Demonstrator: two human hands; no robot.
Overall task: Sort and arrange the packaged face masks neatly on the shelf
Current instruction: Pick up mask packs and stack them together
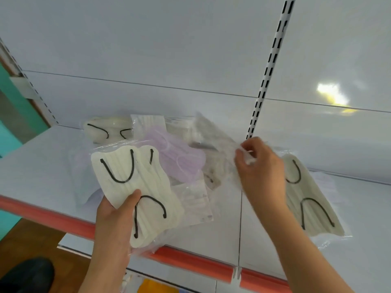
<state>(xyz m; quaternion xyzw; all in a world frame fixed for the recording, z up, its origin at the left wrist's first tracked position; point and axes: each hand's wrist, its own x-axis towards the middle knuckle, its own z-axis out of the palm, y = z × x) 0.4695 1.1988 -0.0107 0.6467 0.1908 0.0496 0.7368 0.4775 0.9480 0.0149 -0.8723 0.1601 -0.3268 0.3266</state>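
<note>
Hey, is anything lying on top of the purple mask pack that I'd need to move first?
Yes. The cream mask pack gripped in your left hand overlaps the purple mask pack at its left edge. The right hand pinches a clear pack beside it.

The left hand (115, 216) holds a cream mask pack (135, 193) with black ear loops above the shelf's (42, 166) red front edge. The right hand (260, 168) pinches a clear, blurred pack (218, 134) over the pile. A lilac pack (179, 159) lies between them; another cream pack (311, 199) lies at right, a third (105, 130) at the back.
</note>
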